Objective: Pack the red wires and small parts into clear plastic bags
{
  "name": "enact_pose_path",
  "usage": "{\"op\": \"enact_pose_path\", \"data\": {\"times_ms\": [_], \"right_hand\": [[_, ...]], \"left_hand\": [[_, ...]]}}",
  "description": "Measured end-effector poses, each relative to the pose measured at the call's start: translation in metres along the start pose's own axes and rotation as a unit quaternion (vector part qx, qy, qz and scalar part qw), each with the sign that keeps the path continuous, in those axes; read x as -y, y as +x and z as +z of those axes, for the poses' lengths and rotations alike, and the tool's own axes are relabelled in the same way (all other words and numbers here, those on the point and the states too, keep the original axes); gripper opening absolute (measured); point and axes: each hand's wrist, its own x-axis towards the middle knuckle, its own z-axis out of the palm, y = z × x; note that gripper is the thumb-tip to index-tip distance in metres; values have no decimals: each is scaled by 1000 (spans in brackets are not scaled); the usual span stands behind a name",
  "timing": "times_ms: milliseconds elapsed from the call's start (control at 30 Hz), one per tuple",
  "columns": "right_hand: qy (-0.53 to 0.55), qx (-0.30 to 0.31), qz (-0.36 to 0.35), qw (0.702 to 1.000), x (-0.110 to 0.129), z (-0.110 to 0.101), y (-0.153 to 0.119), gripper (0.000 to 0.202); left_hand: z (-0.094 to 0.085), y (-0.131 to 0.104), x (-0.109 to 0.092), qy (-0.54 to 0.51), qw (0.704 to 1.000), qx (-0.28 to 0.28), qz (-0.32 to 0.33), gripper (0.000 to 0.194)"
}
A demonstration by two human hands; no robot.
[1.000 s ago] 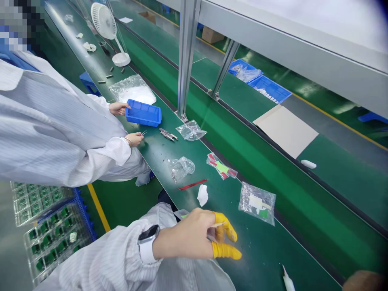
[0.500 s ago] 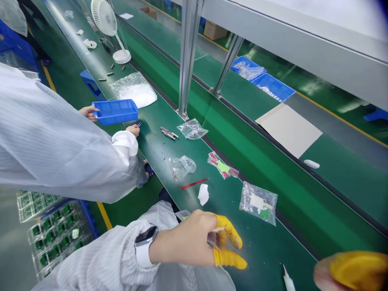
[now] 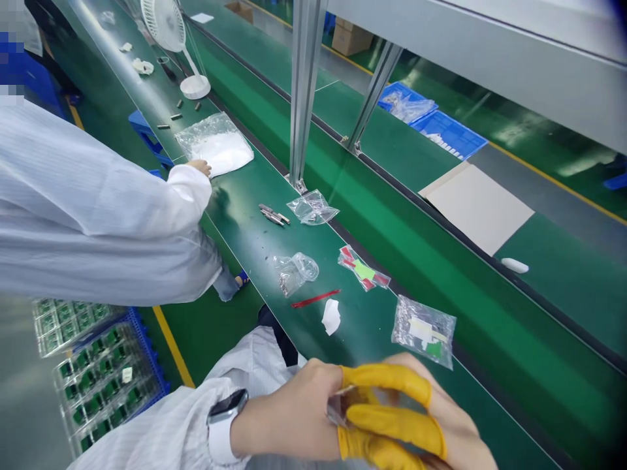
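Observation:
My left hand, with a watch on its wrist, is closed around a small clear plastic piece at the bottom centre. Yellow cots cover its finger and thumb. Against it lies my right hand, a yellow-cotted finger reaching across toward the plastic piece. The fingers overlap, hiding most of what is between them. Beyond the hands on the green bench are a white paper scrap, a thin red strip and a clear bag with white and green pieces.
At the left a co-worker's hand rests by a white-filled bag. Metal rods, a clear bag and a red-and-green packet lie along the bench. A metal post rises at its far edge. Trays of green parts stand lower left.
My right hand has come in from the lower right to meet my left hand. The co-worker's blue tray has left view, and that person's hand is now at the white-filled bag.

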Motion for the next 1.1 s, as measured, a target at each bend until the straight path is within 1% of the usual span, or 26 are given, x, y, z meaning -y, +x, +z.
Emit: {"op": "enact_pose_path", "data": {"times_ms": [33, 67, 100, 133, 167, 233, 267, 300, 367, 400, 467, 567, 733, 800, 967, 1100], "right_hand": [[1, -3, -2, 1000, -17, 0, 0, 30], [-6, -27, -8, 1000, -40, 1, 0, 42], [-58, -59, 43, 996, -67, 5, 2, 39], [-147, -59, 80, 984, -96, 12, 4, 32], [-240, -12, 95, 966, -125, 22, 6, 31], [-274, 51, 114, 954, -179, 47, 12, 22], [-277, 85, 113, 950, -200, 62, 14, 18], [-279, 115, 109, 947, -218, 76, 17, 18], [-280, 161, 102, 941, -241, 99, 20, 21], [-281, 174, 101, 938, -248, 107, 20, 21], [-284, 186, 105, 935, -259, 115, 19, 17], [-285, 192, 97, 934, -270, 114, 15, 11], [-280, 227, 33, 932, -282, 113, 14, 13], [-282, 240, 11, 929, -284, 114, 16, 13], [-282, 264, -26, 922, -285, 112, 25, 12], [-283, 246, -23, 927, -278, 101, 32, 11]], "left_hand": [[-3, 0, 0, -23, 999, -3, -24, 17], [-8, -1, 0, -43, 998, -10, -45, 19], [-13, -2, 0, -55, 996, -19, -66, 20], [-18, -3, 1, -58, 994, -30, -85, 21], [-24, -5, 3, -54, 992, -43, -101, 21], [-35, -10, 9, -39, 989, -63, -129, 20], [-41, -13, 14, -31, 987, -70, -143, 20], [-46, -17, 18, -26, 984, -80, -155, 20], [-56, -24, 27, -19, 980, -100, -174, 21], [-61, -27, 31, -16, 978, -110, -179, 21], [-69, -32, 36, -8, 973, -132, -188, 20], [-80, -36, 37, 2, 964, -166, -206, 21], [-93, -39, 36, -2, 946, -226, -232, 24], [-94, -40, 37, 3, 945, -230, -232, 24], [-94, -43, 39, 23, 950, -216, -224, 22], [-97, -38, 43, 27, 951, -224, -210, 21]]}}
